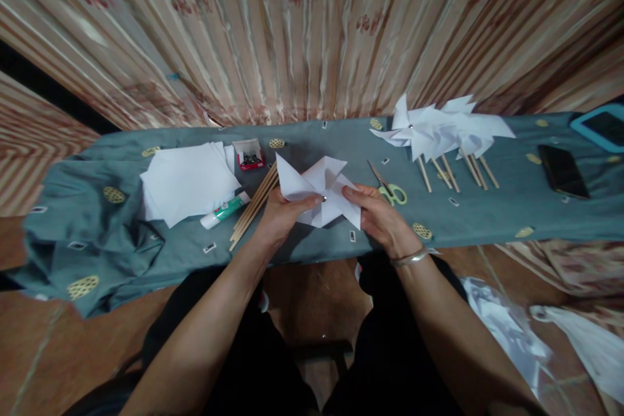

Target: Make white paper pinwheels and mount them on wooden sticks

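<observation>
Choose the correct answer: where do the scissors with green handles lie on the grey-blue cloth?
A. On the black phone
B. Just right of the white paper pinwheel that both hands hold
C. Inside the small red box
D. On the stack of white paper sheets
B: the scissors with green handles lie on the grey-blue cloth just beyond the right hand, right of the white paper pinwheel held with the left hand.

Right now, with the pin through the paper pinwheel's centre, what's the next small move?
Probably the left hand reaches for a wooden stick lying just beside it: both hands grip the paper pinwheel, pinned but stickless, while the finished pinwheels all have sticks.
</observation>
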Motion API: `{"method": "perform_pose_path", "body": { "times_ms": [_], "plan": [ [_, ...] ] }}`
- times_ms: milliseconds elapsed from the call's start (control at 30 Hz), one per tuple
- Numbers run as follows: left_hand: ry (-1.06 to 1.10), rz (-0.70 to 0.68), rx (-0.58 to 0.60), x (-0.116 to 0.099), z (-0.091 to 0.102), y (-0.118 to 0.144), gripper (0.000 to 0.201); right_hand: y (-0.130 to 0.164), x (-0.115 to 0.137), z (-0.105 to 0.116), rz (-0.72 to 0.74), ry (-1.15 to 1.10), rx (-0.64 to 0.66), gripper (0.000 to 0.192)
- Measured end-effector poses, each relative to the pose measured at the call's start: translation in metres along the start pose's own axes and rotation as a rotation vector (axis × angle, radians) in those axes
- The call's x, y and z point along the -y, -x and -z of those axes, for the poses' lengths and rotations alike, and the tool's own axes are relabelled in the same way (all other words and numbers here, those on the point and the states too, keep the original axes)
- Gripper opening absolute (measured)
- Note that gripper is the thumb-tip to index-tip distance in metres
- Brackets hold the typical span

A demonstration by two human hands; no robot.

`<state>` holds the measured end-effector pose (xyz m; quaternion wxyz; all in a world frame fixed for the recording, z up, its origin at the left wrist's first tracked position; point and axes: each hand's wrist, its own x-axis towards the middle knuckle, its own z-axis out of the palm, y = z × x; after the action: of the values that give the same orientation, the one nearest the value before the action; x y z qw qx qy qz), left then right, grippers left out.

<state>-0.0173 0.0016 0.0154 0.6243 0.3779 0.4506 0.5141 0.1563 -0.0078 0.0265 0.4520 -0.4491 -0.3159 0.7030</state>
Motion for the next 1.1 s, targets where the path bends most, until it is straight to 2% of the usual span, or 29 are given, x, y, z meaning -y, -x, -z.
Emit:
{"method": "perform_pose_path", "body": {
  "times_ms": [167,300,767,1100],
  "plan": [
    [-0.009,-0.01,-0.001,0.002,0.0,0.0,0.036,0.002,-0.003,-0.008,0.071,0.038,-0.016,0.03],
    [-0.043,-0.03,-0.005,0.001,0.0,0.001,0.041,0.001,-0.006,-0.011,0.124,0.123,-0.044,0.032],
    [-0.06,-0.092,-0.092,0.001,-0.002,0.003,0.027,-0.004,-0.016,-0.015,0.266,0.246,-0.188,0.032],
    [-0.094,-0.11,-0.119,0.0,-0.001,0.003,0.029,-0.004,-0.018,-0.017,0.322,0.319,-0.206,0.027]
  ]
}}
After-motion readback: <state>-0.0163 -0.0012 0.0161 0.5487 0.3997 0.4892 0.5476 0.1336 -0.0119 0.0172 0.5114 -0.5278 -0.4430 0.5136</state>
